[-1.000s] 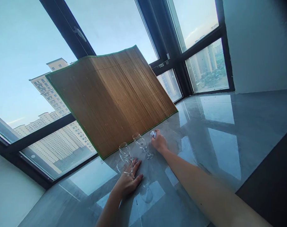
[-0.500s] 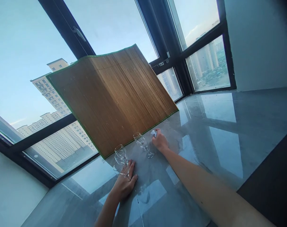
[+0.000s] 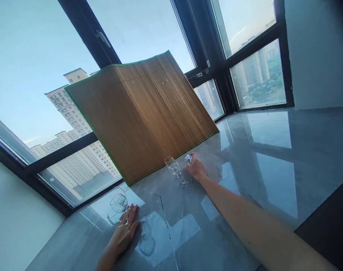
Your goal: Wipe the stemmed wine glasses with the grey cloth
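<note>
My left hand [image 3: 124, 230] lies low over the grey surface with its fingers stretched out. It touches the lower part of clear stemmed glasses [image 3: 117, 204], which overlap, and the fingers partly hide their stems and feet. Farther right, more clear stemmed glasses [image 3: 177, 174] stand upright, one seen behind another. Just right of them is my right hand [image 3: 196, 168], closed round a crumpled white tissue [image 3: 189, 158] that sticks out past the fingertips. The right hand appears apart from the glasses.
A brown bamboo mat [image 3: 149, 120] with green edging leans against the window behind the glasses. The glossy grey tiled surface [image 3: 239, 150] mirrors the windows. Dark window frames [image 3: 216, 90] and a white wall [image 3: 318, 56] bound it. Tall buildings show outside.
My left hand has slid left and toward me, and the glasses by it have moved along with it. The right hand holds the tissue in about the same place. The view has shifted slightly.
</note>
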The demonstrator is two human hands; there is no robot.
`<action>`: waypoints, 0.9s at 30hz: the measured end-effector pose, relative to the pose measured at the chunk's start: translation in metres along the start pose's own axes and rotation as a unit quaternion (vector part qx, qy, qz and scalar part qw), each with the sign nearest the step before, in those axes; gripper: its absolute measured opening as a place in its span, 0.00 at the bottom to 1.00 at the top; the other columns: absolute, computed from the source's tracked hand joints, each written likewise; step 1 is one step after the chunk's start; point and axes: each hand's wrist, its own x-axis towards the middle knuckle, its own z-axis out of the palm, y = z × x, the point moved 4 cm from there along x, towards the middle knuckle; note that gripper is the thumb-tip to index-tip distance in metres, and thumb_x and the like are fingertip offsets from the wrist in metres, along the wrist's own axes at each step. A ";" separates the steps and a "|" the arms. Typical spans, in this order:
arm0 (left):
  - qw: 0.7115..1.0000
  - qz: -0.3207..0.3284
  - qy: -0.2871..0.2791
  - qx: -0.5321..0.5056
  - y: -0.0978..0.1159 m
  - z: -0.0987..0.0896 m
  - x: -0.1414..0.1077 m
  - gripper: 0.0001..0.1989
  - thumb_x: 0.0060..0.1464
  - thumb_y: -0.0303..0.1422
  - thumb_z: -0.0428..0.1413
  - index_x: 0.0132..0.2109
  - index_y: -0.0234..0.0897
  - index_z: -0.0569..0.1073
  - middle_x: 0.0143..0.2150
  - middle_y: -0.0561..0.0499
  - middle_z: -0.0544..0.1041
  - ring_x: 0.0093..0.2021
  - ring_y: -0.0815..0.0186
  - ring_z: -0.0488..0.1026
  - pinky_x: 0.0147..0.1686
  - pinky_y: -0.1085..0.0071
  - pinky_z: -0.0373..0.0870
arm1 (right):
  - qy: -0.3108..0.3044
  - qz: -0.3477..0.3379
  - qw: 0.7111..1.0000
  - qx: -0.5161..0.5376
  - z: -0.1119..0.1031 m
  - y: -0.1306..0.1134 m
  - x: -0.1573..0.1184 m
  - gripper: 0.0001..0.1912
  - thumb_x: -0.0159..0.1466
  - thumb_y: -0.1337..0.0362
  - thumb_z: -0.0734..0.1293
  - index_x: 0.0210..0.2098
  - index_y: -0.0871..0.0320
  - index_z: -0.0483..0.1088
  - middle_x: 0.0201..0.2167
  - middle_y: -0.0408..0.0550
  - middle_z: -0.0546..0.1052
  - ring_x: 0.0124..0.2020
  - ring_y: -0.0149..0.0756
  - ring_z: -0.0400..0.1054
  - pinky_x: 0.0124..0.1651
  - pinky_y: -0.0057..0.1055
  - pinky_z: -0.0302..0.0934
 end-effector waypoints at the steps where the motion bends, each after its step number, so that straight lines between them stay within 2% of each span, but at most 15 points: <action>1: 1.000 -0.003 0.002 0.001 -0.005 0.001 -0.002 0.31 0.68 0.43 0.37 0.74 0.40 0.55 0.75 0.44 0.52 0.75 0.53 0.47 0.71 0.48 0.46 | 0.004 -0.004 1.000 -0.002 0.000 0.000 0.000 0.25 0.69 0.64 0.60 0.65 0.57 0.58 0.47 0.56 0.79 0.48 0.46 0.76 0.45 0.33 0.62; 4: 1.000 -0.007 -0.005 -0.003 -0.008 0.000 -0.004 0.31 0.68 0.45 0.38 0.73 0.41 0.56 0.75 0.44 0.51 0.75 0.51 0.48 0.71 0.48 0.47 | 0.015 -0.022 1.000 -0.006 -0.001 -0.001 -0.001 0.24 0.68 0.65 0.60 0.63 0.55 0.61 0.45 0.55 0.80 0.46 0.46 0.76 0.44 0.33 0.61; 11: 1.000 -0.006 -0.014 -0.024 0.007 -0.012 -0.008 0.31 0.68 0.48 0.37 0.74 0.47 0.51 0.76 0.44 0.50 0.75 0.48 0.47 0.69 0.41 0.47 | 0.016 -0.046 0.998 -0.029 0.001 0.000 0.000 0.23 0.67 0.65 0.60 0.61 0.55 0.63 0.44 0.55 0.81 0.45 0.47 0.76 0.41 0.33 0.59; 15: 0.997 -0.033 -0.037 -0.051 0.015 -0.021 -0.016 0.32 0.68 0.50 0.37 0.74 0.51 0.50 0.77 0.46 0.44 0.76 0.47 0.41 0.68 0.36 0.44 | 0.015 -0.044 0.998 -0.030 0.003 0.001 0.001 0.22 0.67 0.65 0.60 0.60 0.56 0.64 0.43 0.55 0.80 0.43 0.46 0.76 0.39 0.33 0.59; 17: 0.996 -0.040 -0.050 -0.066 0.017 -0.025 -0.021 0.32 0.67 0.51 0.38 0.74 0.52 0.50 0.78 0.48 0.43 0.76 0.48 0.38 0.69 0.37 0.40 | 0.014 -0.040 0.999 -0.035 0.005 0.002 0.002 0.22 0.67 0.64 0.60 0.60 0.57 0.64 0.43 0.56 0.80 0.44 0.46 0.76 0.40 0.33 0.59; 20: 0.995 -0.039 -0.055 -0.072 0.019 -0.027 -0.026 0.31 0.67 0.51 0.39 0.73 0.52 0.53 0.77 0.49 0.46 0.76 0.49 0.40 0.70 0.38 0.37 | 0.015 -0.039 0.998 -0.038 0.006 0.004 0.004 0.22 0.68 0.64 0.60 0.61 0.57 0.64 0.43 0.56 0.80 0.44 0.47 0.75 0.41 0.33 0.59; 27: 0.998 -0.035 -0.021 -0.055 0.017 -0.022 -0.031 0.31 0.67 0.48 0.41 0.73 0.49 0.54 0.76 0.48 0.49 0.76 0.49 0.44 0.70 0.41 0.40 | 0.027 -0.051 0.998 -0.022 0.009 0.007 0.007 0.22 0.66 0.65 0.61 0.59 0.57 0.66 0.43 0.56 0.81 0.45 0.47 0.76 0.41 0.33 0.59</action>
